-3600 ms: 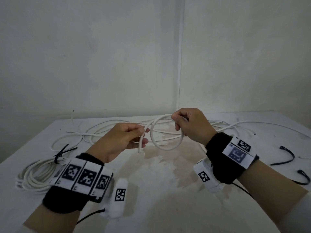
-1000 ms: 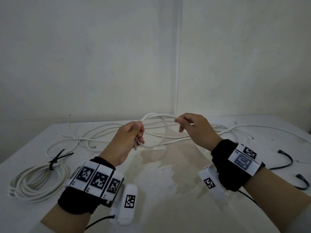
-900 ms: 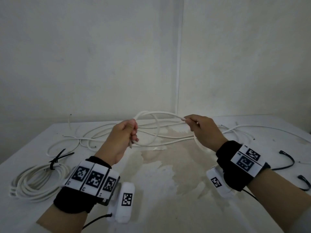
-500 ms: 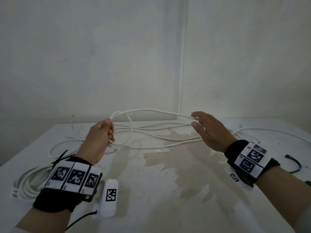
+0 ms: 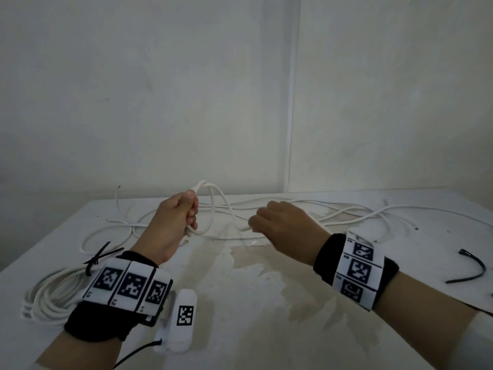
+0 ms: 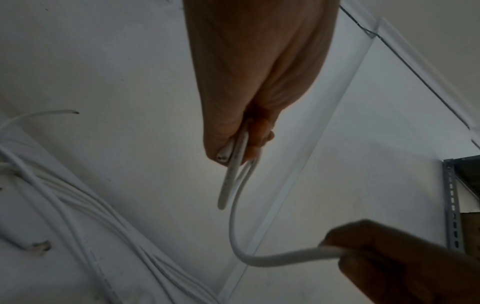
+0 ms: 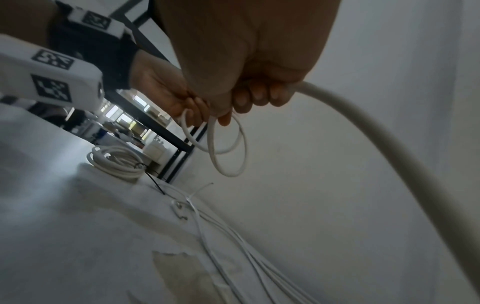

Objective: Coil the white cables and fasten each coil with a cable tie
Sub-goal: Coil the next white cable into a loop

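Note:
My left hand [image 5: 190, 217] grips a couple of small loops of white cable [image 5: 213, 206] above the table's far middle. In the left wrist view the left hand [image 6: 249, 135] shows the cable's cut end [image 6: 223, 156] poking out below its fingers. Just right of it, my right hand [image 5: 257, 223] has its fingers curled round the same cable. That strand [image 6: 285, 255] curves between the two hands. From the right wrist, the fingers [image 7: 259, 96] wrap the thick strand [image 7: 389, 148], with the loops [image 7: 226, 148] hanging beyond.
Loose white cables [image 5: 346, 217] sprawl across the back of the white table [image 5: 253, 316]. A finished coil [image 5: 48, 297] with a black cable tie [image 5: 98, 257] lies at the left edge. A spare black tie [image 5: 469, 268] lies at the right. Walls stand close behind.
My right hand, open and sliding along the cable half a second ago, has closed round it and come in close to the left hand, which keeps its loops.

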The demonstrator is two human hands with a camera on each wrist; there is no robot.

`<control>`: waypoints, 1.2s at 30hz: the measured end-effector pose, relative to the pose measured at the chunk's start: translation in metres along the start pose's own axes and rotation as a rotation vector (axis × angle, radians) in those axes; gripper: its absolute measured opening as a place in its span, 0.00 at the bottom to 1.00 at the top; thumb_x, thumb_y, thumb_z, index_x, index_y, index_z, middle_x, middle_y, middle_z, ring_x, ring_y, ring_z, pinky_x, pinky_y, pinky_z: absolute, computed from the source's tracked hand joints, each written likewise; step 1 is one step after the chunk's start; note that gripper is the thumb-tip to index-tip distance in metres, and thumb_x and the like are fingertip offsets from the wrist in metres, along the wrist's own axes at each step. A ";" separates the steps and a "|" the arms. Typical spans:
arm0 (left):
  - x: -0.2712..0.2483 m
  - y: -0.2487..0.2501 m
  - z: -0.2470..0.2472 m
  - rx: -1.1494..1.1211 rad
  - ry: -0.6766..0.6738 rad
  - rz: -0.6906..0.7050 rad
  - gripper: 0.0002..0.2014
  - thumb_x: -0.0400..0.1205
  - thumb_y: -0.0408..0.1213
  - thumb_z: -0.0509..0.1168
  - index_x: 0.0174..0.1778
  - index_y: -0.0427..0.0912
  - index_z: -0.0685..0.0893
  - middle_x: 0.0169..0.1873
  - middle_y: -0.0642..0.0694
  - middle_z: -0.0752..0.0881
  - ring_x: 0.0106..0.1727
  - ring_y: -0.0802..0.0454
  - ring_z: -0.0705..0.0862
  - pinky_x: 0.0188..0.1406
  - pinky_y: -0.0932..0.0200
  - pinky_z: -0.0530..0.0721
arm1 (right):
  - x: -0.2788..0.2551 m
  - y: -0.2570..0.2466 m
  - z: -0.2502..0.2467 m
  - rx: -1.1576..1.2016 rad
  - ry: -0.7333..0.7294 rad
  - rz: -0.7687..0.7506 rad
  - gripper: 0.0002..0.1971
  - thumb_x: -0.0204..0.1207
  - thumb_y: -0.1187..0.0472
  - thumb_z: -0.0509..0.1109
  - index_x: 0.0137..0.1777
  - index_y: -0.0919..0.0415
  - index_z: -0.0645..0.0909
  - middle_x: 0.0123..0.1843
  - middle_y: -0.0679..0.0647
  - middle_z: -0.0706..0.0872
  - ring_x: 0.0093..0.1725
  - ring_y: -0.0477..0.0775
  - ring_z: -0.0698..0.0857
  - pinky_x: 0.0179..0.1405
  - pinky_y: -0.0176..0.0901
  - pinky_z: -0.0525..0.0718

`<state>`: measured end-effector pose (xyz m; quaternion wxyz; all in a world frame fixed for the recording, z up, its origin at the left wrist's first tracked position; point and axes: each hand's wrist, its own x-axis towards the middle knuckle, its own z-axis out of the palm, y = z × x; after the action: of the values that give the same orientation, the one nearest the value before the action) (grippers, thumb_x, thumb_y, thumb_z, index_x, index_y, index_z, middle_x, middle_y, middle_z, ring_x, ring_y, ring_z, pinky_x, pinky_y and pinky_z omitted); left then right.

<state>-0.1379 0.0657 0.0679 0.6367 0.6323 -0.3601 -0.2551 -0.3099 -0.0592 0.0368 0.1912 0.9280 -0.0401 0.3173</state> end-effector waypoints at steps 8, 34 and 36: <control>-0.008 -0.007 0.029 0.067 -0.087 0.027 0.19 0.88 0.38 0.51 0.31 0.41 0.76 0.22 0.52 0.80 0.22 0.61 0.77 0.29 0.64 0.74 | 0.020 -0.027 -0.005 0.140 0.095 -0.087 0.05 0.68 0.70 0.68 0.39 0.62 0.84 0.31 0.54 0.83 0.26 0.55 0.75 0.30 0.40 0.62; -0.026 0.006 0.041 -0.309 -0.318 -0.156 0.20 0.86 0.39 0.48 0.28 0.40 0.71 0.13 0.53 0.62 0.11 0.61 0.57 0.12 0.67 0.58 | 0.020 -0.004 -0.028 1.090 -0.076 0.693 0.17 0.85 0.59 0.55 0.40 0.61 0.82 0.35 0.57 0.85 0.29 0.38 0.77 0.33 0.27 0.73; -0.026 0.009 0.041 -0.342 -0.316 -0.154 0.20 0.86 0.39 0.47 0.28 0.41 0.70 0.13 0.54 0.61 0.11 0.62 0.57 0.11 0.68 0.58 | 0.025 -0.006 -0.035 1.216 -0.065 0.725 0.16 0.85 0.61 0.53 0.38 0.59 0.79 0.32 0.56 0.82 0.22 0.35 0.75 0.24 0.22 0.70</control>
<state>-0.1867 0.0610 0.0712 0.6491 0.4933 -0.3576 -0.4556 -0.3087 -0.0387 0.0758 -0.4799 0.8075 -0.1678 0.2990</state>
